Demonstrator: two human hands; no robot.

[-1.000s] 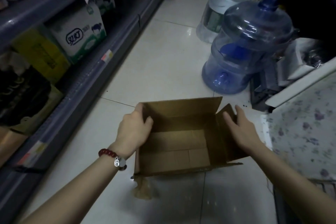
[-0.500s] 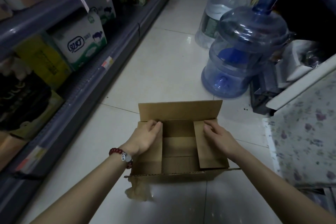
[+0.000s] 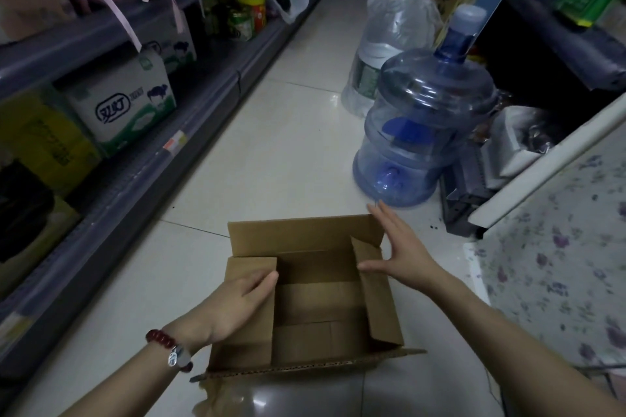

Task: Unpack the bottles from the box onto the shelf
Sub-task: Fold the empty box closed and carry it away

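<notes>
On the box [image 3: 305,298], right flap [image 3: 376,291] has sprung up.

One cardboard box [image 3: 318,301], open, with no bottles inside. Four flaps on the box: one far flap [image 3: 301,235], one near flap [image 3: 305,366], one left flap [image 3: 247,315], one right flap [image 3: 376,294]. Two hands: left hand [image 3: 233,305], right hand [image 3: 403,250]. One beaded bracelet [image 3: 169,349]. Two large water jugs: one blue jug [image 3: 423,132], one clear jug [image 3: 389,41]. Two white printed packs [image 3: 125,101] on the lower shelf [image 3: 142,166]. One yellow-lidded jar [image 3: 252,12] farther along.
</notes>
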